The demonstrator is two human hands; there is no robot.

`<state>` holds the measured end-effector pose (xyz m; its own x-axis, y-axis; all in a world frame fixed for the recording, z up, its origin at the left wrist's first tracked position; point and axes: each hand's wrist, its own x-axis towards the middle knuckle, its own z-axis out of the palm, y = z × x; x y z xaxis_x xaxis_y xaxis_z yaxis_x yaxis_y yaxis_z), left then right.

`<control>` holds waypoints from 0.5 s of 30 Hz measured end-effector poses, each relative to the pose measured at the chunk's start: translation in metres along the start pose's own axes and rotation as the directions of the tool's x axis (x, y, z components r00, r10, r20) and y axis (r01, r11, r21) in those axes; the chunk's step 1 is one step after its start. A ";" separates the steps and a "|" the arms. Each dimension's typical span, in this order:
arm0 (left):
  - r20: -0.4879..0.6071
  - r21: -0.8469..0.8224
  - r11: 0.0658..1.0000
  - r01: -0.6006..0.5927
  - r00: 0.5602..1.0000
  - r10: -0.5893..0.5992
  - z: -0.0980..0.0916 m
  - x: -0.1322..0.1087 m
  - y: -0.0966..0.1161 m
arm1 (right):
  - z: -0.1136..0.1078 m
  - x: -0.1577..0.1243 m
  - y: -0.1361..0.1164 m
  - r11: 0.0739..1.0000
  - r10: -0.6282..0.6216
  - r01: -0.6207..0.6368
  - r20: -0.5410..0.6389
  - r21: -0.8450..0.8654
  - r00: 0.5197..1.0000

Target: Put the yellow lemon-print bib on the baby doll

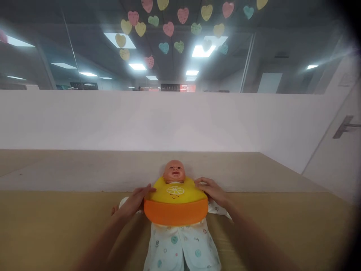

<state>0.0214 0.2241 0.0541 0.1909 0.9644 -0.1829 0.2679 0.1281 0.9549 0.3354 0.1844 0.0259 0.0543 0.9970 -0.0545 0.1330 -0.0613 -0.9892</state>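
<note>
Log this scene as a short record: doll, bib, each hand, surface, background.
Doll: doll lying face up, head toward the wall, in white printed clothes
Bib: yellow bib over the doll's chest, with a white citrus-slice print and an orange pocket
Left hand: left hand at the bib's left edge; grip unclear
Right hand: right hand at its right edge; grip unclear
Surface: tan table
Background: heart-shaped notes on glass above the wall

Heart-shaped notes (183, 15) dot a window (96, 41) above a white wall (126, 120), with 1 door (342, 162) at right.
</note>
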 end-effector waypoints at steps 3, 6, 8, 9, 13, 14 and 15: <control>-0.021 -0.013 1.000 -0.022 1.000 0.021 0.005 -0.020 0.003 | -0.003 -0.024 0.007 0.998 -0.022 0.020 0.026 0.059 0.999; -0.029 -0.002 0.996 -0.092 0.995 0.092 0.015 -0.033 0.003 | 0.003 -0.043 0.013 0.988 0.002 -0.008 0.037 0.155 0.999; -0.048 0.029 0.993 -0.119 0.992 0.120 0.021 -0.037 0.000 | 0.011 -0.051 0.017 0.974 -0.005 0.003 0.006 0.228 1.000; -0.066 0.051 0.991 -0.125 0.990 0.128 0.024 -0.038 -0.002 | 0.014 -0.053 0.018 0.967 -0.010 0.013 -0.011 0.254 1.000; -0.091 0.274 0.942 -0.196 0.969 0.228 0.025 -0.046 -0.001 | 0.023 -0.056 0.021 0.962 -0.028 0.035 -0.030 0.269 0.999; -0.079 0.336 0.912 -0.234 0.958 0.275 0.024 -0.051 0.003 | 0.024 -0.057 0.022 0.964 -0.035 0.043 -0.035 0.262 0.999; -0.064 0.403 0.872 -0.279 0.942 0.331 0.022 -0.057 0.009 | 0.023 -0.059 0.023 0.966 -0.045 0.057 -0.050 0.253 0.998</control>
<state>0.0335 0.1653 0.0675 0.2080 0.9652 0.1585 0.5609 -0.2504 0.7891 0.3120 0.1255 0.0034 0.0974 0.9952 -0.0027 -0.1193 0.0090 -0.9928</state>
